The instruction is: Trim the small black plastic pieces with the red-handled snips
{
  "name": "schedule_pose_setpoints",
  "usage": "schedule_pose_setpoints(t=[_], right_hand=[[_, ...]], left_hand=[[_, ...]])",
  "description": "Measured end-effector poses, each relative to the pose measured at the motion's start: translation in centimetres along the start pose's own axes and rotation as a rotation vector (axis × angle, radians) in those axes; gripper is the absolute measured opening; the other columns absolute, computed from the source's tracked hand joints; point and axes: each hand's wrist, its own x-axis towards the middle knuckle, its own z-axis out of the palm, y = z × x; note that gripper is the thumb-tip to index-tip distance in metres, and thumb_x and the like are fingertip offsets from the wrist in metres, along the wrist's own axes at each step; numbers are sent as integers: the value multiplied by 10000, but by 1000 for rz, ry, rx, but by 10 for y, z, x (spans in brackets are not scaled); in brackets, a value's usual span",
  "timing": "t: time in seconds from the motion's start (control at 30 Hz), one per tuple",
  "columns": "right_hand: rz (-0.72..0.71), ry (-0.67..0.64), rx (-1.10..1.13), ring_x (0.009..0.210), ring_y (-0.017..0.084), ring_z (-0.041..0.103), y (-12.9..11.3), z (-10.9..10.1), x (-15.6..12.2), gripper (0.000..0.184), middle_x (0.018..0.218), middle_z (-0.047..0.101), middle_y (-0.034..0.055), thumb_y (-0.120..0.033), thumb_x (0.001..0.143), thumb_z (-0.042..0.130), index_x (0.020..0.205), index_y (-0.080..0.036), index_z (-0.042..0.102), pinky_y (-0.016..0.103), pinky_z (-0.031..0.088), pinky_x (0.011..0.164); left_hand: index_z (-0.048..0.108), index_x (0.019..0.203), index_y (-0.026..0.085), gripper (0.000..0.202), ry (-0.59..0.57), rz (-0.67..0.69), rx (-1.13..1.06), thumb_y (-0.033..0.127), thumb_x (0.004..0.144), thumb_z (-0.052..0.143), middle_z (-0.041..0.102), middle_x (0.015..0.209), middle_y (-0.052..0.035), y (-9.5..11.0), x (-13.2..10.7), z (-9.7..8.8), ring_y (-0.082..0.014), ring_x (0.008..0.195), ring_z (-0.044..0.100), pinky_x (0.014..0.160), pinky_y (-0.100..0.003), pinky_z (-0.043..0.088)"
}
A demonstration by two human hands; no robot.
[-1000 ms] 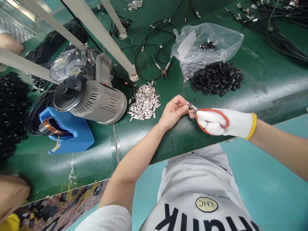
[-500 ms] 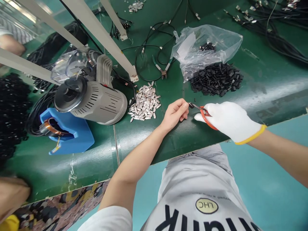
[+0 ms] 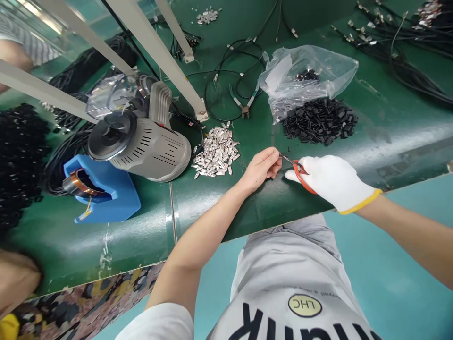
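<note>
My bare left hand (image 3: 261, 168) is pinched shut near the front edge of the green bench (image 3: 219, 208); what its fingertips hold is too small to name. My right hand (image 3: 331, 182), in a white glove with a yellow cuff, grips red-handled scissors (image 3: 300, 172). The scissor tips point left and meet the left fingertips. A pile of small silver metal parts (image 3: 215, 151) lies just left of my left hand. A heap of small black parts (image 3: 318, 120) lies behind my hands, spilling from a clear plastic bag (image 3: 304, 75).
A grey drum-shaped machine (image 3: 141, 141) lies on its side at left, above a blue holder with a tape roll (image 3: 102, 191). Small pliers (image 3: 244, 101) and black cables (image 3: 406, 42) lie farther back. White frame bars (image 3: 155, 52) cross the upper left. Another person's arm (image 3: 14, 52) shows at far left.
My gloved right hand has turned palm-down over the scissors and dropped lower. Both hands stay together at the bench edge. The view has shifted slightly.
</note>
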Motion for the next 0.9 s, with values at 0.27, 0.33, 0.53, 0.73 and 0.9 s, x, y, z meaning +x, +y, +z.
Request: schedule_pose_setpoints(t=[0.27,0.33,0.53,0.73,0.9], right_hand=[[190,-519,1208,481,116,436,-8,-12,0,458,499,501,-26,-642,869,689,781,-203,589,258,311,488],[161,-570,1361,472,87,364,-10,-12,-1,444,493,442,-45,-594,893,693,744,-197,560,245,265,470],[125,-712,1868,409,56,181,-9,24,2,477,473,285,-114,-649,952,602,773,-225,476,201,188,392],[75,-671,1790,368,66,158,-17,21,3,557,429,230,-118,-760,895,567,721,-245,445,221,165,352],[139,-379,903,539,141,524,-18,-11,3,509,593,588,20,-700,898,598,805,-200,606,273,327,535]], left_hand=[[528,811,175,510,11,50,-17,659,913,653,477,635,44,-3,0,1,-52,522,423,486,-200,301],[535,827,175,504,5,60,-36,656,911,659,489,644,39,-5,1,-1,-60,543,463,484,-199,283],[550,847,170,475,-16,78,-95,623,917,675,520,667,31,-9,2,-2,-64,579,508,502,-195,282],[544,825,172,451,-1,42,-138,587,907,700,547,664,29,-3,0,0,-70,577,540,501,-196,311],[519,803,184,429,61,30,-188,551,895,720,548,644,39,-2,-1,2,-68,538,534,482,-193,323]])
